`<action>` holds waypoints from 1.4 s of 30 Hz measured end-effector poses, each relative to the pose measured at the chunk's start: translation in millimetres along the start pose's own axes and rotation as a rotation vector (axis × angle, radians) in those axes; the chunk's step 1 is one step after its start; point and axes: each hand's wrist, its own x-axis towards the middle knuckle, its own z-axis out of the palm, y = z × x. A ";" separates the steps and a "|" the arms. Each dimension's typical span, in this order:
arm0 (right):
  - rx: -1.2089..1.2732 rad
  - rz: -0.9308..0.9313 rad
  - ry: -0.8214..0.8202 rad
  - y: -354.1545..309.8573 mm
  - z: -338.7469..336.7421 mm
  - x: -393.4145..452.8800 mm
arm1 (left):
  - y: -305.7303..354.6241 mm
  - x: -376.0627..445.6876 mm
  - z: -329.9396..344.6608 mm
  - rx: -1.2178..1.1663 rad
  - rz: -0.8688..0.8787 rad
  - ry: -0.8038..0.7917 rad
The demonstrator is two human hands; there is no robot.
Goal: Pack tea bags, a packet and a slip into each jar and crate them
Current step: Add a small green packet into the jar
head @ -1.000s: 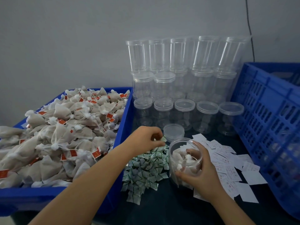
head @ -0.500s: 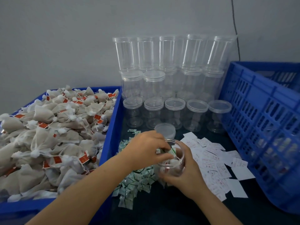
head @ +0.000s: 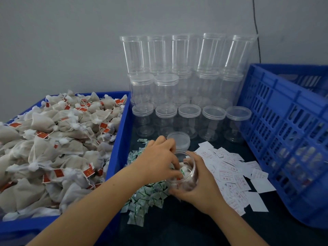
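An open clear jar [head: 189, 172] with tea bags inside stands on the dark table. My right hand [head: 198, 187] grips its side. My left hand [head: 159, 160] reaches over the mouth, its fingertips pinching a small green-and-white packet [head: 182, 172] inside the rim. A heap of green-and-white packets [head: 147, 194] lies under my left wrist. White printed slips [head: 232, 167] lie scattered to the right of the jar. A blue bin on the left is piled with tea bags [head: 53, 144].
The jar's loose lid [head: 178, 140] lies just behind it. Rows of stacked empty lidded jars [head: 188, 96] line the back wall. A blue slotted crate [head: 291, 139] stands at the right. The blue bin's wall [head: 119, 148] borders the packets.
My left hand picked a packet from the heap, carried it to the jar and now has its fingers inside the mouth. My right hand kept holding the jar.
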 end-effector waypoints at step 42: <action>0.028 0.128 0.357 21.6 -118.5 -75.0 | 42.2 156.2 117.2 -0.291 -0.560 -0.123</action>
